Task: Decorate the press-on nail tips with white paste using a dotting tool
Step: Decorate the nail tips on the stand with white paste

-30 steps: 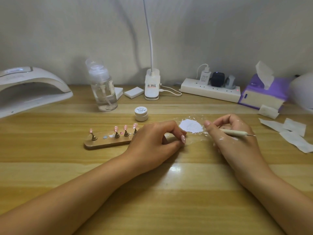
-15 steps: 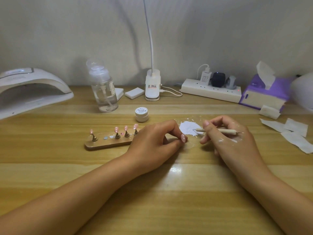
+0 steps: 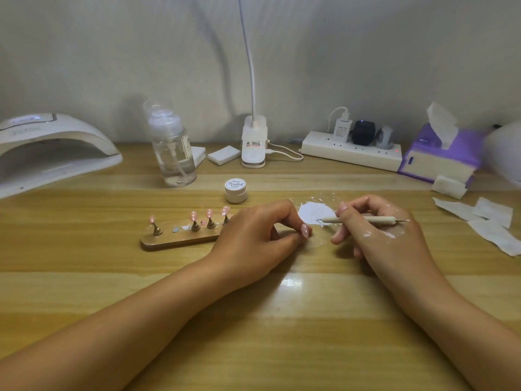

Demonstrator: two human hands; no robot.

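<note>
Pink nail tips [image 3: 194, 215], white paste [image 3: 315, 214]

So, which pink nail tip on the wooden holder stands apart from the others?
The leftmost tip, at the holder's left end; a gap separates it from the other three visible, clustered beside the left hand.

a single head-worn camera looked forward and down, close over the wooden worktop [image 3: 84, 277], facing the back wall [image 3: 112, 52].

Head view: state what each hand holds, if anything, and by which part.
The right hand pinches the dotting tool on its shaft, near the tip in the white paste. The left hand is curled; whether it holds anything cannot be told.
</note>
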